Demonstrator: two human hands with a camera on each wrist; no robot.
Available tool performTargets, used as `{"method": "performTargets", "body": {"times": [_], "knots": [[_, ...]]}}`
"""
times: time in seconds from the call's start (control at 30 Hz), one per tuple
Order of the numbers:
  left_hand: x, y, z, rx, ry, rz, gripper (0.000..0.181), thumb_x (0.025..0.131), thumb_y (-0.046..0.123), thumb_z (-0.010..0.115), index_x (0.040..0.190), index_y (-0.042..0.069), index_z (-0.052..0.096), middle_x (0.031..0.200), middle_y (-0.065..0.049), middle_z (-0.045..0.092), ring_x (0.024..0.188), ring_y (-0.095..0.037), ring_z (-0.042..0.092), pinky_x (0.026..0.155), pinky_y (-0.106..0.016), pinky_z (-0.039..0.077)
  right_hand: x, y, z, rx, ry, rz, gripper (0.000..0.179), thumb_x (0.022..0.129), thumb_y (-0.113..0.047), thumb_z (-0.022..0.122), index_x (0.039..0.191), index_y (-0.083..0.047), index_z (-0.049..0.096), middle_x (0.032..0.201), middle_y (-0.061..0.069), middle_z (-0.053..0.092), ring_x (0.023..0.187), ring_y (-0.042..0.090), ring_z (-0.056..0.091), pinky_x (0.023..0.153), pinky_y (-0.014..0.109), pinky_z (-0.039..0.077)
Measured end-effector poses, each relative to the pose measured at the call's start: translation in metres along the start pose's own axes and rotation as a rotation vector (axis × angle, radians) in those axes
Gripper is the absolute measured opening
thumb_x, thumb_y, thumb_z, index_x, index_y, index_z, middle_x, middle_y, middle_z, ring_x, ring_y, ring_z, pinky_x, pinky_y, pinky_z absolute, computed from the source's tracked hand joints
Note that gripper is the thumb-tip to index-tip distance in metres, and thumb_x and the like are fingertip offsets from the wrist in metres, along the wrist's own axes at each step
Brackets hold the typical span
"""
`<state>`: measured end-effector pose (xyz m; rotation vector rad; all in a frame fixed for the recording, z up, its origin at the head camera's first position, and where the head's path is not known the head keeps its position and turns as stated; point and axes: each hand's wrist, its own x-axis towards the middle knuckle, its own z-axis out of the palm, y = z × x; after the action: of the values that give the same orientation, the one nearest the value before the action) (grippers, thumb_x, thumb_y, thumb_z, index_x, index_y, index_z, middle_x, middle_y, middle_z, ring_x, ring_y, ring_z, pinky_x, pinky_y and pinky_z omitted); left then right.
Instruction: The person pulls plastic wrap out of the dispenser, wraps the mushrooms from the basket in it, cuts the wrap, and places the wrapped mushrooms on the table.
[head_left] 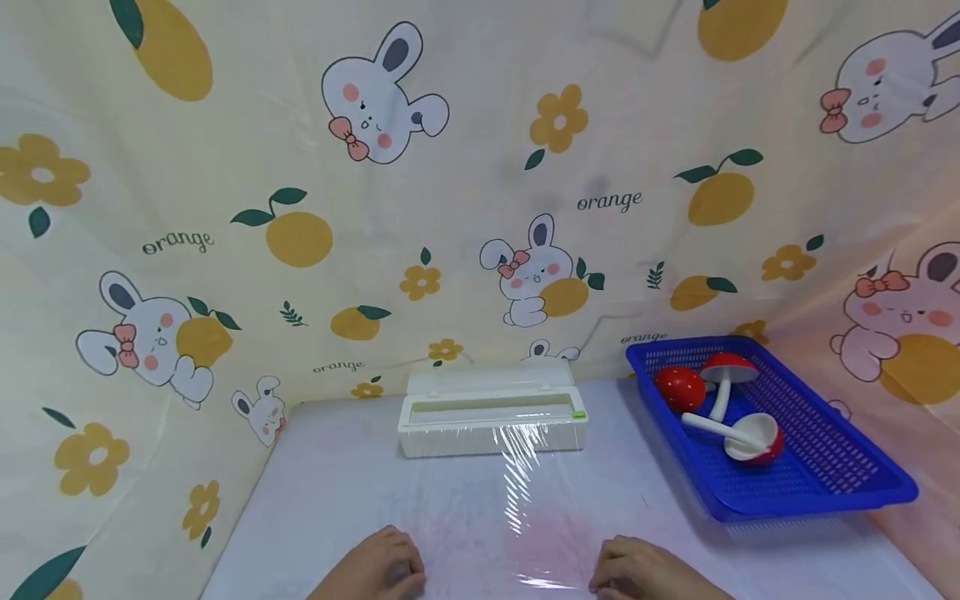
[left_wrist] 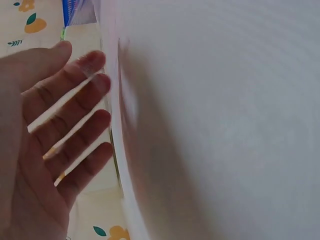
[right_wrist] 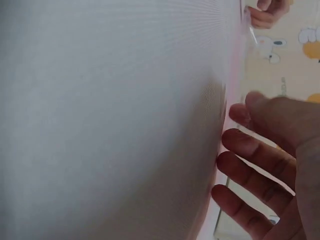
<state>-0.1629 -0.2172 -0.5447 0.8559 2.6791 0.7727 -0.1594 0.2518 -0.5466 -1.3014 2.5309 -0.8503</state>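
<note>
A sheet of clear cling film (head_left: 517,492) stretches from a white dispenser box (head_left: 491,439) toward the near side of the white table, with bright glints along it. At its near left corner my left hand (head_left: 375,567) pinches the film between thumb and index finger; the other fingers (left_wrist: 82,137) are spread in the left wrist view. My right hand (head_left: 648,571) pinches the near right corner the same way, its lower fingers (right_wrist: 250,170) loosely bent close to the tabletop. The dispenser's lid (head_left: 491,379) stands raised at the back, and a small green piece (head_left: 579,414) sits at its right end.
On the right stands a blue plastic basket (head_left: 817,506). Inside lie a red, white-dotted ball-like cap (head_left: 680,388) and two mushroom-shaped pieces with white stems, one upright (head_left: 722,400) and one on its side (head_left: 752,437). A patterned cloth (head_left: 465,183) with rabbits and oranges surrounds the table.
</note>
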Motion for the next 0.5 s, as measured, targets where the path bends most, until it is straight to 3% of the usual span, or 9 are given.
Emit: {"method": "performTargets", "body": {"times": [0.07, 0.13, 0.3, 0.4, 0.5], "knots": [[0.001, 0.001, 0.0, -0.006, -0.024, -0.052, 0.011, 0.102, 0.042, 0.073, 0.095, 0.034, 0.076, 0.092, 0.027, 0.064, 0.094, 0.004, 0.056, 0.087, -0.033, 0.056, 0.0, -0.002, 0.0, 0.016, -0.021, 0.012, 0.012, 0.105, -0.027, 0.071, 0.109, -0.023, 0.082, 0.098, -0.023, 0.062, 0.088, -0.009, 0.054, 0.071, 0.02, 0.053], [0.002, 0.001, 0.0, -0.002, -0.023, -0.064, 0.01, 0.102, 0.041, 0.072, 0.097, 0.033, 0.077, 0.091, 0.026, 0.065, 0.092, 0.003, 0.056, 0.084, -0.033, 0.055, 0.0, -0.003, 0.0, 0.008, -0.023, 0.014, 0.013, 0.105, -0.027, 0.071, 0.109, -0.022, 0.082, 0.098, -0.023, 0.062, 0.089, -0.009, 0.055, 0.072, 0.02, 0.054], [0.003, 0.003, -0.002, -0.005, -0.028, -0.08, 0.009, 0.103, 0.04, 0.071, 0.1, 0.033, 0.076, 0.091, 0.026, 0.064, 0.09, 0.004, 0.055, 0.081, -0.031, 0.054, 0.0, -0.01, -0.002, 0.071, -0.08, 0.195, 0.017, 0.105, -0.033, 0.071, 0.114, -0.024, 0.082, 0.094, -0.025, 0.063, 0.083, -0.007, 0.056, 0.075, 0.022, 0.055], [0.004, 0.006, -0.005, 0.006, -0.013, -0.065, 0.008, 0.102, 0.038, 0.073, 0.1, 0.032, 0.077, 0.092, 0.026, 0.065, 0.091, 0.003, 0.055, 0.084, -0.032, 0.054, 0.0, -0.013, -0.004, 0.06, -0.092, 0.261, 0.015, 0.104, -0.036, 0.071, 0.109, -0.026, 0.082, 0.093, -0.025, 0.064, 0.083, -0.006, 0.057, 0.076, 0.024, 0.057], [0.003, 0.01, -0.008, 0.046, 0.042, -0.02, 0.005, 0.101, 0.034, 0.075, 0.098, 0.031, 0.078, 0.092, 0.028, 0.065, 0.091, 0.002, 0.055, 0.084, -0.033, 0.054, 0.001, -0.015, -0.005, 0.017, -0.09, 0.259, 0.015, 0.104, -0.036, 0.072, 0.098, -0.027, 0.081, 0.098, -0.024, 0.063, 0.086, -0.006, 0.056, 0.079, 0.026, 0.058]]}}
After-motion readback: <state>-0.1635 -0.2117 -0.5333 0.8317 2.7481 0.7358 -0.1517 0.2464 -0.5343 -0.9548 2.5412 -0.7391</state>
